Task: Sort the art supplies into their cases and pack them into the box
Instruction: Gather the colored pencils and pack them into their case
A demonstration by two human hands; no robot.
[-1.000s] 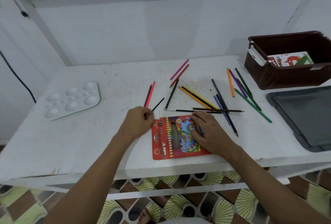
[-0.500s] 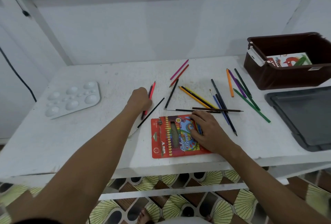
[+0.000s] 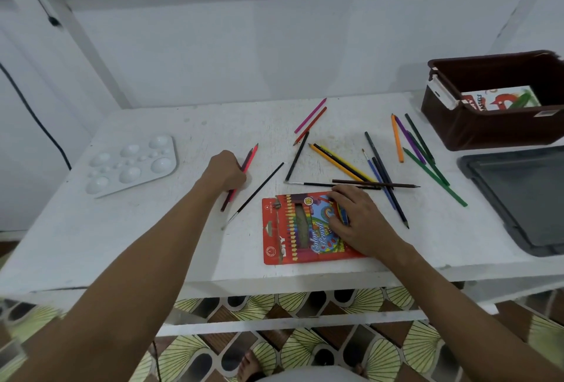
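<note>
While right hand [image 3: 355,218] keeps pinning pencil case [image 3: 300,229], left hand [image 3: 227,172] now grasping red pencils [image 3: 248,160]

Soft, even, bluish light is falling everywhere, shadows staying faint. Wide-angle lens is bending the edges, and the bottom corners are looking smeared.

The tabletop [image 3: 152,244] is white, and so is the paint palette [image 3: 131,165] at its left. The pencil case [image 3: 293,229] is red with a multicoloured print of pencils and swirls. Loose pencils show pink [image 3: 310,115], orange [image 3: 397,138], purple [image 3: 410,139], yellow [image 3: 345,162], green [image 3: 435,177] and dark brown [image 3: 375,183]. The box [image 3: 488,131] at far right is dark brown; the lid [image 3: 518,198] near it is dark grey. The floor [image 3: 274,351] below has a fan pattern in pale yellow-green, brown and black.
</note>
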